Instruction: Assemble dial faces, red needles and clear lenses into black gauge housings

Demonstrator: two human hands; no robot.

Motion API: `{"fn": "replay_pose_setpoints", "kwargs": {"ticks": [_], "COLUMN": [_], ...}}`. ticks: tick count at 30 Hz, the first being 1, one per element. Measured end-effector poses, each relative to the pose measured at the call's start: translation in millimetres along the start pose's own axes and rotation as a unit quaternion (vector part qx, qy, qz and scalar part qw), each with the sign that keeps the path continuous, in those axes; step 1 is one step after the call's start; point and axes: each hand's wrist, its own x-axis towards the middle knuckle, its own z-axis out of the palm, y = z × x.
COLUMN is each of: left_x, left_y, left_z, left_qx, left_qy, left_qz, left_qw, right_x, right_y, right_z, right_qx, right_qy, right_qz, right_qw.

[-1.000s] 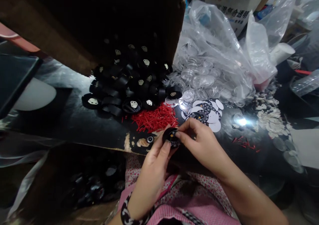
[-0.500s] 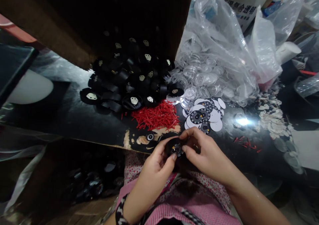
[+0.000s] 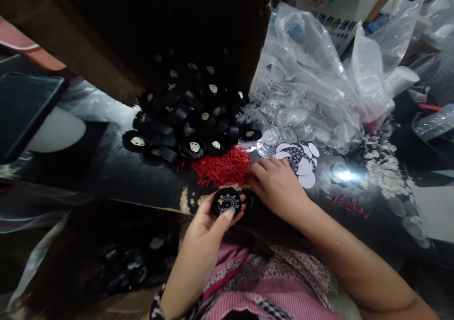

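My left hand (image 3: 205,230) grips a small round black gauge (image 3: 226,202) with a white-marked dial face turned up, thumb across its lower rim. My right hand (image 3: 276,185) rests on the dark table just past it, fingertips curled down onto the right edge of a pile of thin red pointers (image 3: 223,168). Whether those fingers pinch a pointer is hidden. Behind the right hand lies a small heap of round dial stickers (image 3: 301,157), some black-printed, some white.
A heap of black round casings (image 3: 191,116) spills from a tilted cardboard box (image 3: 106,36) at the back. A clear plastic bag (image 3: 305,83) of transparent lenses sits at back right. White punched scraps (image 3: 385,168) lie right. The table's worn front edge (image 3: 184,202) is beside my left hand.
My right hand has left the black gauge and moved forward onto the red pointers. My left hand now holds the gauge alone, with its dial face showing.
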Motion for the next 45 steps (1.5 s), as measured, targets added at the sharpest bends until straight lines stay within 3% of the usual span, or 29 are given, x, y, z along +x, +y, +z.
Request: {"fn": "replay_pose_setpoints", "kwargs": {"ticks": [6,12,18,23,28,30,35,39,42,45], "left_x": [2.4,12.1,12.9,9.1,4.8,1.4,2.0,12.4,14.5,8.1], "left_y": [0.2,4.7,3.2,3.5,3.9,4.0,6.9,8.4,9.2,10.8], "left_z": [10.7,24.0,27.0,25.1,25.4,24.8,22.4,24.9,25.6,23.2], "left_qx": [-0.094,-0.079,-0.083,-0.105,-0.108,-0.105,-0.071,0.024,0.001,-0.064], "left_qy": [0.025,0.001,0.031,0.014,0.006,0.000,0.007,0.042,0.025,0.022], "left_qz": [0.042,0.085,0.098,0.105,0.127,0.135,0.139,0.127,0.101,0.125], "left_qw": [0.994,0.993,0.991,0.989,0.986,0.985,0.988,0.991,0.995,0.990], "right_x": [5.6,2.3,-3.4,-7.3,-12.6,-14.2,-20.3,-25.4,-27.2,-28.6], "right_y": [3.3,3.5,0.6,-6.9,-9.6,-8.2,-9.8,-15.4,-13.9,-8.7], "right_z": [9.8,8.2,3.9,-2.0,-3.9,-5.7,-16.1,-21.4,-20.8,-19.2], "right_qx": [0.023,0.139,0.226,0.363,0.527,0.544,0.461,0.445,0.433,0.433], "right_qy": [0.018,0.028,0.067,0.049,0.047,0.039,0.053,0.085,0.093,0.090], "right_qz": [-0.002,0.027,0.056,0.081,0.137,0.161,0.129,0.062,0.089,0.128], "right_qw": [1.000,0.990,0.970,0.927,0.838,0.823,0.876,0.889,0.892,0.888]}}
